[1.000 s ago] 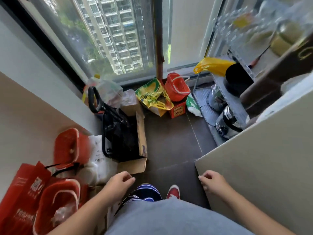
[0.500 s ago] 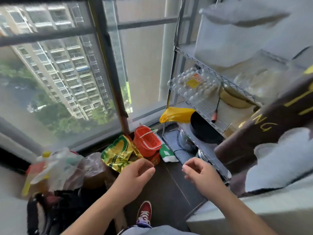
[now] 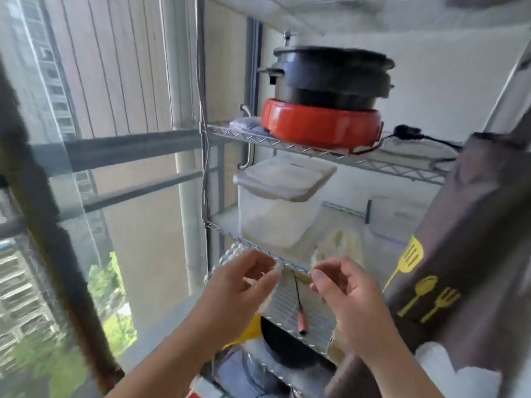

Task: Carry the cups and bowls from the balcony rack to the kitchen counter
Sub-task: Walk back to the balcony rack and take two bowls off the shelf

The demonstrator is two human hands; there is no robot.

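Note:
A wire balcony rack [image 3: 287, 145] stands in front of me. Its upper shelf bears a black pot [image 3: 327, 76] on a red base [image 3: 319, 124]. The shelf below holds a translucent lidded plastic container [image 3: 275, 214]. I see no cups or bowls clearly; the view is blurred. My left hand [image 3: 241, 285] and my right hand [image 3: 344, 288] are raised side by side in front of the middle shelf's front edge, fingers loosely curled and apart, with nothing in them.
A brown apron [image 3: 459, 254] with yellow utensil prints hangs at the right, over part of the rack. A second clear box [image 3: 393, 216] sits at the shelf's back right. A dark pan [image 3: 287, 349] lies on a lower shelf. Window glass and its dark frame [image 3: 43, 225] close the left side.
My view has swung up from the floor clutter to the rack's upper shelves. Both hands have risen from waist height to the middle shelf's edge.

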